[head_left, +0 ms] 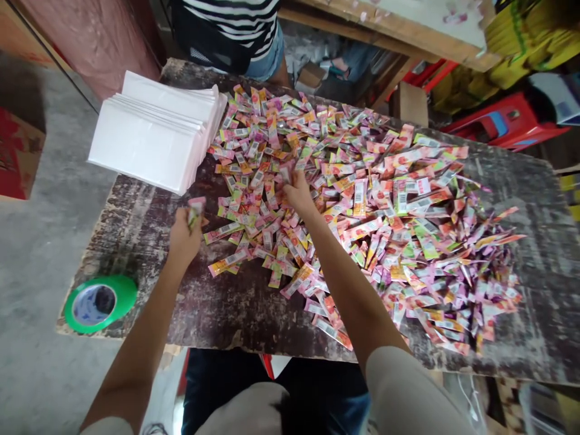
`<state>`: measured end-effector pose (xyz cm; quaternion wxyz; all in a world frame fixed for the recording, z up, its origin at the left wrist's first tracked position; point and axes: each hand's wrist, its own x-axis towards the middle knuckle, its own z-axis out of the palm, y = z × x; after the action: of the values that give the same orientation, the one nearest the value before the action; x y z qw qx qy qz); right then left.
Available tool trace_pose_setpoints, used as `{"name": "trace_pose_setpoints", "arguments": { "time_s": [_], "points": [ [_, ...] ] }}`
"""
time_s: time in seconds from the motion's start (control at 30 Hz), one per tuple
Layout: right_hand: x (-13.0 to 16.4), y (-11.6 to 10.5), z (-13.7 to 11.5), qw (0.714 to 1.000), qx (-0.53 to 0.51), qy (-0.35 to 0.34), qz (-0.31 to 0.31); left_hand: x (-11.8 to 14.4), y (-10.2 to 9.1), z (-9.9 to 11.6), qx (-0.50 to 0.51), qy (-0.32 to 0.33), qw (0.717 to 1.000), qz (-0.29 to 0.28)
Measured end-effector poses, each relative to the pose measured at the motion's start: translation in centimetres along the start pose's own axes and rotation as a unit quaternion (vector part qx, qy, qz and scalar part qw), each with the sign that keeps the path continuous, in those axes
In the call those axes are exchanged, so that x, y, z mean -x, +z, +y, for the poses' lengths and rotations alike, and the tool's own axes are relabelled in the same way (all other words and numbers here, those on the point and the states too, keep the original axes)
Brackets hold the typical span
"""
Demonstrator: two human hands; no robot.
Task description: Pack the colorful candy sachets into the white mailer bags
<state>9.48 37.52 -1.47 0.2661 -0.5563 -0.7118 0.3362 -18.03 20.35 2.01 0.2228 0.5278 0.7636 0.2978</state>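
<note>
Hundreds of pink foil sachets (362, 205) cover your worn dark table (235, 308); your left hand (183, 232) clenches several sachets, your right hand (299, 193) pinches one in the pile.

Both bare arms reach forward from the bottom of the view, short pale sleeves at the shoulders. The left hand (185, 232) is raised slightly, its fingers curled closed in a loose fist, back of the hand toward the camera. The right hand (299, 193) stretches farther ahead, palm down, its fingertips apparently pinched together, though they are hard to make out.
</note>
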Motion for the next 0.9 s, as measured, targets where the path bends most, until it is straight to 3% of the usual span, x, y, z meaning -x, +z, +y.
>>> {"name": "trace_pose_setpoints", "arguments": {
  "time_s": [0.07, 0.17, 0.27, 0.37, 0.5, 0.57, 0.63, 0.7, 0.77, 0.83, 0.9],
  "points": [
    [-0.6, 1.5, -2.7, 0.997, 0.057, -0.002, -0.049, -1.2, 1.5, 2.1, -0.029, 0.070, 0.995, -0.065],
    [-1.6, 3.5, -6.3, 0.977, 0.200, 0.011, -0.072, -2.8, 4.3, 4.4, -0.157, 0.215, 0.949, -0.170],
    [-2.0, 3.9, -7.0, 0.952, 0.296, 0.021, -0.078, -2.7, 5.8, 4.7, -0.231, 0.241, 0.920, -0.204],
    [-1.5, 2.8, -5.4, 0.937, 0.336, 0.010, -0.095, -1.4, 5.2, 3.6, -0.166, 0.221, 0.945, -0.172],
    [-0.6, -0.1, -2.7, 0.959, 0.282, -0.015, -0.026, -0.8, 3.3, 1.6, 0.092, 0.124, 0.987, -0.041],
    [-0.4, -1.8, -1.8, 0.975, 0.217, -0.038, 0.014, -1.8, 2.7, 1.1, 0.235, 0.033, 0.972, 0.006],
    [-0.2, -3.3, -1.3, 0.985, 0.165, -0.051, 0.017, -3.4, 2.6, 1.0, 0.305, -0.035, 0.951, 0.035],
    [-0.1, -4.5, -1.2, 0.988, 0.145, -0.057, 0.014, -5.2, 2.9, 1.5, 0.273, -0.053, 0.960, 0.045],
    [-0.1, -5.1, -1.3, 0.988, 0.136, -0.069, 0.032, -6.6, 3.5, 2.4, 0.157, -0.046, 0.986, 0.019],
    [-0.3, -4.8, -1.7, 0.989, 0.124, -0.070, 0.042, -7.6, 4.3, 3.4, 0.015, -0.052, 0.998, -0.026],
    [-0.7, -3.5, -2.2, 0.990, 0.131, -0.055, 0.007, -8.2, 5.1, 4.1, -0.091, -0.067, 0.992, -0.064]
  ]
}}
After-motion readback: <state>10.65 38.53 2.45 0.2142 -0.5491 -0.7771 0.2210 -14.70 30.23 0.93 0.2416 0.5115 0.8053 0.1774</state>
